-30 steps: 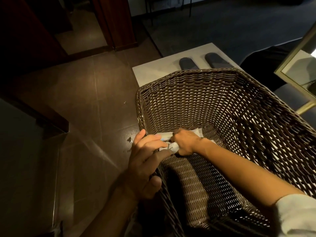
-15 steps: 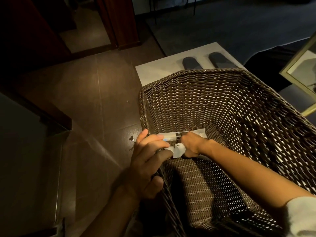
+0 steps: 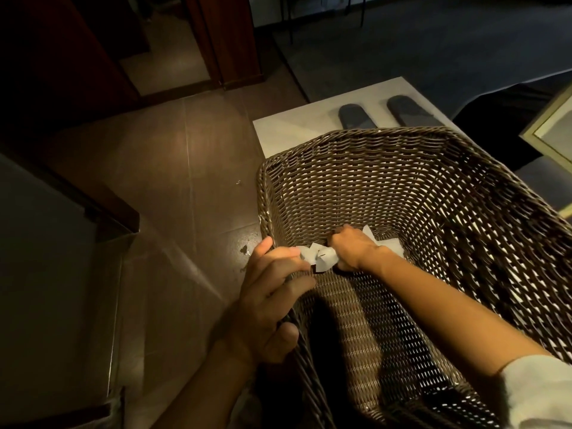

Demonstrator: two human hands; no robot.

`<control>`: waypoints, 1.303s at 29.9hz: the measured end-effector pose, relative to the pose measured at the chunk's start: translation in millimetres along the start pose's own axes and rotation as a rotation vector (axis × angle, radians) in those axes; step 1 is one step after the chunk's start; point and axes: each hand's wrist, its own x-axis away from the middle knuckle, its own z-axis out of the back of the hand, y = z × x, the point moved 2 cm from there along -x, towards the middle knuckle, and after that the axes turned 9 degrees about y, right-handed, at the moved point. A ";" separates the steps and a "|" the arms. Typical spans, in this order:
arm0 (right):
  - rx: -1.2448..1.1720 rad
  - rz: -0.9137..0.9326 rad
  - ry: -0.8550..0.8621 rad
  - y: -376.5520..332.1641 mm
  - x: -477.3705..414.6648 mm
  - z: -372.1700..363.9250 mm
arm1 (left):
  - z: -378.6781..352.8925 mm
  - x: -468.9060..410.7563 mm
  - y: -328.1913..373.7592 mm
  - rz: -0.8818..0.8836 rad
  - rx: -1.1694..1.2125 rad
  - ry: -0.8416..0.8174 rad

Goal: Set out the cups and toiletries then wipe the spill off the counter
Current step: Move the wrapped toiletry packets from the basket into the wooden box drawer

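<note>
A large brown wicker basket point(image 3: 433, 168) fills the right half of the head view. My left hand point(image 3: 272, 292) grips its left rim, fingers curled over the edge. My right hand point(image 3: 353, 249) reaches down inside the basket and is closed on several small white packets point(image 3: 322, 257) at the bottom near the left wall. More white packet corners point(image 3: 391, 244) stick out behind that hand. No cups or counter are visible.
Brown tiled floor point(image 3: 173, 181) lies to the left, with a small dark scrap point(image 3: 244, 249) near the basket. A white mat point(image 3: 297, 125) with two dark slippers point(image 3: 356, 116) sits beyond the basket. Dark wooden furniture stands at the left and top.
My right hand has gathered the white packets tighter and shifted slightly right inside the basket. The left hand keeps its hold on the rim.
</note>
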 end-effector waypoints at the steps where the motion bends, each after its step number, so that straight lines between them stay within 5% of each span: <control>1: 0.010 0.005 -0.006 0.6 0.9 -3.0 | -0.4 -0.2 0.4 -0.002 -0.002 0.009; 6: -0.039 -0.016 -0.105 -3.5 9.6 -0.4 | 1.2 -2.3 5.8 0.002 -0.018 0.017; 13: -0.088 -0.048 -0.020 12.0 53.2 61.1 | 0.1 -3.5 7.3 0.006 -0.018 0.031; 24: 0.031 -0.293 0.265 -11.3 277.2 187.2 | 8.1 -2.5 2.2 -0.029 -0.018 -0.078; 33: -0.092 -0.739 0.476 -51.6 372.6 124.6 | 20.1 -12.1 16.8 0.018 -0.017 -0.205; 39: -0.169 -0.752 0.812 -59.0 377.7 102.8 | 27.0 0.6 68.1 0.105 -0.111 -0.308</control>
